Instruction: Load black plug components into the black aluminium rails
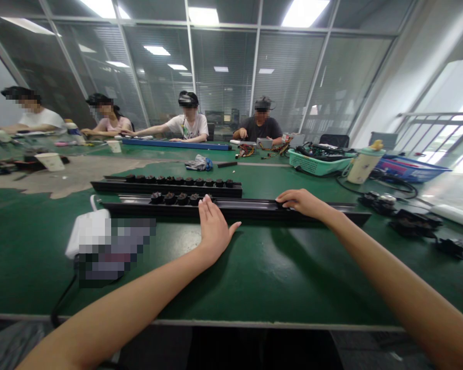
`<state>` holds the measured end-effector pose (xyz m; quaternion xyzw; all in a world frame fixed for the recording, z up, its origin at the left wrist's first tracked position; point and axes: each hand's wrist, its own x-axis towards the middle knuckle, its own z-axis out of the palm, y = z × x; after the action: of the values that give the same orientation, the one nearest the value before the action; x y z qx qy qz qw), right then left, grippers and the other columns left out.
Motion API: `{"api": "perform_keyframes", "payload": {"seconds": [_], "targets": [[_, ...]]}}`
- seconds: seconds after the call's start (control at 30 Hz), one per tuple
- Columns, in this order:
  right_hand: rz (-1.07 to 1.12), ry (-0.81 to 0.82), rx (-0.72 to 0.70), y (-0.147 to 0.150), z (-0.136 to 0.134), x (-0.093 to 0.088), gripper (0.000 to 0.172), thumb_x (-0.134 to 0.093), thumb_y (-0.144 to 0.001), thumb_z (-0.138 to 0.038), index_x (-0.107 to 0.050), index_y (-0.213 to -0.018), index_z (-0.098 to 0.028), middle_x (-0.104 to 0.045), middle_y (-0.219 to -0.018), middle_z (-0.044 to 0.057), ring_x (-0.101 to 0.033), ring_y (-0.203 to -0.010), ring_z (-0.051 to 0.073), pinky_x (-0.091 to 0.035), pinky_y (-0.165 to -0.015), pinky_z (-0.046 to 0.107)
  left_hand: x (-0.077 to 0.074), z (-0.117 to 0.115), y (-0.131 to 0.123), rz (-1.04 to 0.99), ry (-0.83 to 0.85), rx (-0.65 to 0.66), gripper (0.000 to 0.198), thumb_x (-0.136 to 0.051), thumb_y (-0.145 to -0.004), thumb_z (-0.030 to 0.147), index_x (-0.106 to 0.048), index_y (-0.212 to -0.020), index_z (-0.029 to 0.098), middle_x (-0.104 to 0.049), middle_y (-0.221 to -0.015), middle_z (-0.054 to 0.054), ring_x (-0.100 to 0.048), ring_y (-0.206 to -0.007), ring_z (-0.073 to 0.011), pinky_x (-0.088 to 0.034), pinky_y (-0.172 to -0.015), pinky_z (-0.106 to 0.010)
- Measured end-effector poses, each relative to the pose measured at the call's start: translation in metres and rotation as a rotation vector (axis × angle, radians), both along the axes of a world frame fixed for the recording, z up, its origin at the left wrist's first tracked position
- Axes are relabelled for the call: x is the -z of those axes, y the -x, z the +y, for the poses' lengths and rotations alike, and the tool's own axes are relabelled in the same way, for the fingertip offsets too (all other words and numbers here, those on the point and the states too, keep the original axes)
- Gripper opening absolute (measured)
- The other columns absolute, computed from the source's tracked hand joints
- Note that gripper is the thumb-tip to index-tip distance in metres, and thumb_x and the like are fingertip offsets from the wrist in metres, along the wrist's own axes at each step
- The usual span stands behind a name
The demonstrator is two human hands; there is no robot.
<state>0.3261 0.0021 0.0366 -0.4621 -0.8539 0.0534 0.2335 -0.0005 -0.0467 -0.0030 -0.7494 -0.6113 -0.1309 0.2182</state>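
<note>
A long black track rail [250, 205] lies crosswise on the green table in front of me. Several small round black modules [182, 198] sit in a row in its channel, left of centre. My left hand [215, 228] rests its outstretched fingers against the rail at the right end of that row, thumb spread away. Farther right, my right hand [301, 202] has its fingers curled down over the channel, around a small black piece [280, 204] mostly hidden by the fingertips. Just behind lies a second black rail [170, 190] with its own row of modules.
A white charger [88, 232] with a cable lies at left beside a blurred-out object. Loose black parts [414, 223] are at right. Behind them stand a bottle [364, 165], a green basket [318, 163] and a blue basket [412, 169]. Several people sit across the table.
</note>
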Motion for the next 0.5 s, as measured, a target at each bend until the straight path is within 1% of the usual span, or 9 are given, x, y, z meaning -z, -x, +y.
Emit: {"api": "perform_keyframes", "payload": {"seconds": [0.1, 0.27, 0.4, 0.5], "targets": [[0.003, 0.005, 0.008, -0.005, -0.001, 0.000, 0.025, -0.065, -0.085, -0.015, -0.081, -0.101, -0.025, -0.079, -0.114, 0.005, -0.073, -0.109, 0.024, -0.055, -0.102, 0.036, 0.000, 0.000, -0.001, -0.018, -0.009, 0.001, 0.102, -0.040, -0.096, 0.069, -0.033, -0.151, -0.017, -0.025, -0.161, -0.039, -0.021, -0.155, -0.0484, -0.008, -0.127, -0.060], [0.000, 0.012, 0.004, -0.010, -0.002, 0.000, 0.024, -0.065, -0.086, -0.016, -0.081, -0.101, -0.024, -0.079, -0.115, 0.006, -0.073, -0.109, 0.024, -0.055, -0.102, 0.037, -0.001, -0.001, -0.002, -0.010, 0.006, -0.008, 0.104, -0.045, -0.095, 0.068, -0.033, -0.148, -0.021, -0.024, -0.160, -0.042, -0.022, -0.154, -0.0482, -0.008, -0.128, -0.057], [0.007, 0.025, 0.007, -0.013, -0.002, 0.000, 0.023, -0.066, -0.085, -0.016, -0.082, -0.099, -0.025, -0.079, -0.114, 0.006, -0.073, -0.109, 0.024, -0.055, -0.102, 0.037, 0.000, -0.001, -0.001, -0.046, -0.009, 0.009, 0.101, -0.041, -0.096, 0.068, -0.033, -0.150, -0.017, -0.024, -0.161, -0.039, -0.021, -0.155, -0.0477, -0.009, -0.127, -0.060], [0.010, 0.023, 0.012, -0.015, -0.002, -0.001, 0.022, -0.067, -0.084, -0.016, -0.082, -0.098, -0.025, -0.079, -0.113, 0.006, -0.074, -0.108, 0.024, -0.056, -0.102, 0.037, 0.001, 0.000, 0.000, -0.053, -0.008, 0.010, 0.101, -0.041, -0.096, 0.068, -0.033, -0.151, -0.016, -0.024, -0.161, -0.039, -0.020, -0.155, -0.0477, -0.008, -0.127, -0.060]]}}
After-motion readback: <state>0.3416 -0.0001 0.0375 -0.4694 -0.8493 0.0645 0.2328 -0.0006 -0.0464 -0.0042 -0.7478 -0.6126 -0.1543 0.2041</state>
